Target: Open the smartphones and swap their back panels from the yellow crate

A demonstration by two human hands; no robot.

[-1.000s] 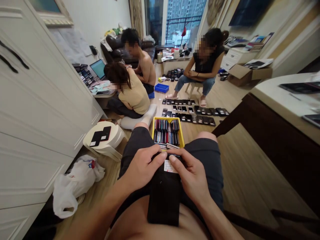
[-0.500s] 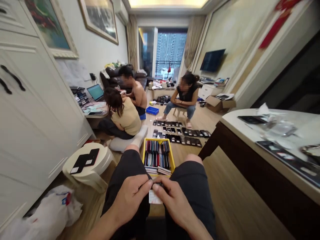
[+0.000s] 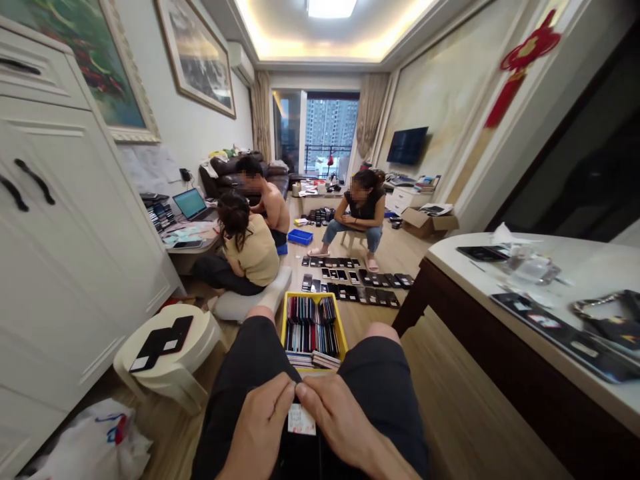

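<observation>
White cabinet (image 3: 65,233), framed painting (image 3: 195,60), wall TV (image 3: 407,145), balcony window (image 3: 330,133), wood floor (image 3: 450,400), lit ceiling (image 3: 320,40)

I see | yellow crate (image 3: 314,297) of phones ahead | more phones (image 3: 350,283) in rows on floor | blue tray (image 3: 301,237) beyond | seated person (image 3: 250,257) left | white stool (image 3: 165,353) | plastic bag (image 3: 90,443)

From here I'm reading red writing on the white label (image 3: 301,420) nearby, a yellow plastic crate (image 3: 295,297) is showing red, teal and black slim cases (image 3: 310,333), a blue plastic bin (image 3: 300,237) is glowing far off, and a red Chinese knot (image 3: 523,57) is hanging far right.
</observation>
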